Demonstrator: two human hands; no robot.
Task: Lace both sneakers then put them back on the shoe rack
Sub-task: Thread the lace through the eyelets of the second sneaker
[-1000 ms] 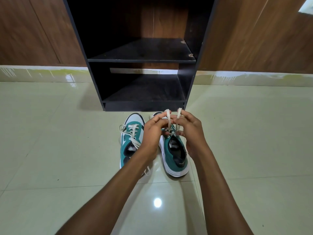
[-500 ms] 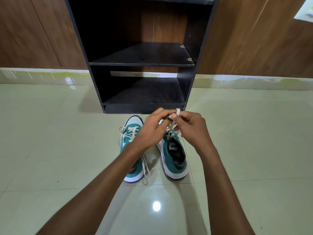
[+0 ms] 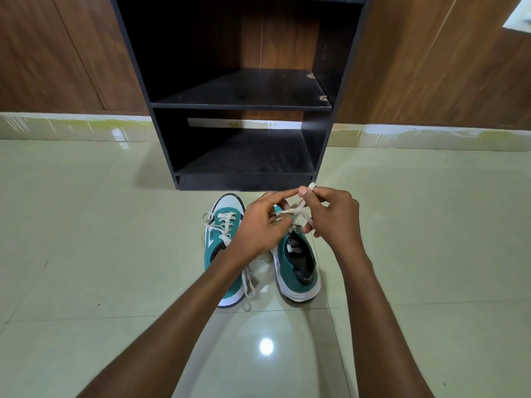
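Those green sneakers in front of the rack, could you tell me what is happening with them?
A person is tying the white lace of the right sneaker. The left hand and right hand each pinch a strand above it, with the strands crossed between them. The left sneaker beside it is laced, its lace ends trailing on the tiled floor. Both stand before the black shoe rack, not yet on it.

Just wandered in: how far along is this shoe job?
Done: the left sneaker looks laced. In hand: the left hand and right hand each pinch the lace over the right sneaker. Left: finish it, then put both on the shoe rack, whose shelves hold no shoes.
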